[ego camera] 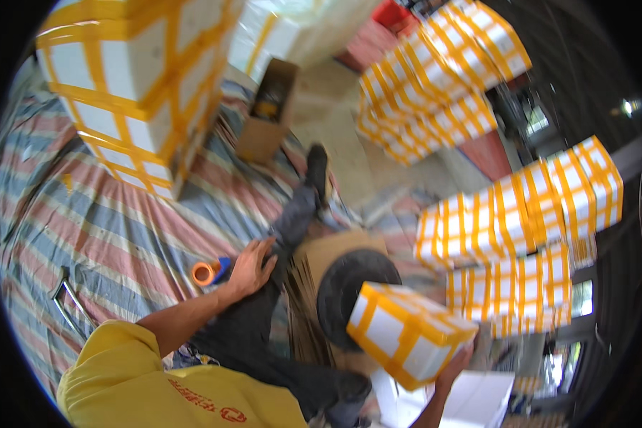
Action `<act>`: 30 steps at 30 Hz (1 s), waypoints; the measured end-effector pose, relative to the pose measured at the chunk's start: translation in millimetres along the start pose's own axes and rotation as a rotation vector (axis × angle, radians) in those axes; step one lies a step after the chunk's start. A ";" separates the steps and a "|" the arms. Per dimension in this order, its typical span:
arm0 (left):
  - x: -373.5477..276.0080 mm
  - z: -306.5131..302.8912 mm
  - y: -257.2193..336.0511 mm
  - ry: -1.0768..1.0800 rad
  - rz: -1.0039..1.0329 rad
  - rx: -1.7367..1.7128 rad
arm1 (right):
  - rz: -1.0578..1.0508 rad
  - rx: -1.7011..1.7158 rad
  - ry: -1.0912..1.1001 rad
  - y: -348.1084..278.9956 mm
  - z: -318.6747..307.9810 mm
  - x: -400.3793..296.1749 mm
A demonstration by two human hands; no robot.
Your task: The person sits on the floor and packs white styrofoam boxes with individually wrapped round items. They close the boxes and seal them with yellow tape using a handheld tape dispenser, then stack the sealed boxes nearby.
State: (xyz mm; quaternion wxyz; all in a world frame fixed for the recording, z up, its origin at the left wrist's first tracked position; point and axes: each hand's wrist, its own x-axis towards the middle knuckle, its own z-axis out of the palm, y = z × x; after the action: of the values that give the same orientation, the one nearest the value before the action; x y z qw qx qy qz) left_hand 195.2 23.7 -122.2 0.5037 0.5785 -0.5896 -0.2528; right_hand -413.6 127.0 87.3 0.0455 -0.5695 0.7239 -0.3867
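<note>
My right hand (452,369) grips the right end of a white foam box (406,334) wrapped in crossed bands of yellow tape. The box is tilted and raised beside my right leg. My left hand (254,267) rests on my left leg with its fingers apart and nothing in it. Close to its left, an orange and blue tape dispenser (206,273) lies on a striped tarp (139,257). Between my legs, a black round disc (348,291) sits on stacked cardboard sheets (331,251), partly covered by the held box.
A tall stack of taped foam boxes (134,101) stands at upper left. An open cardboard carton (270,107) is beside it. More taped boxes (492,224) are stacked at right and upper right (433,80). A metal frame (72,302) lies at left; a white box (473,398) stands below right.
</note>
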 end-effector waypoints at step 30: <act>62.3 -139.9 207.8 0.034 0.548 -0.253 | 0.094 1.180 -0.370 -345.3 167.9 42.0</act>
State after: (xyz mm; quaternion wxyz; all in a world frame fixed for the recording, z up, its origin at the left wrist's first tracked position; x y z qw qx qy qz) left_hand 241.4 47.3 130.6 0.6310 0.3344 -0.6791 -0.1694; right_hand -70.6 -12.4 197.3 0.4943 -0.4737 0.3925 -0.6141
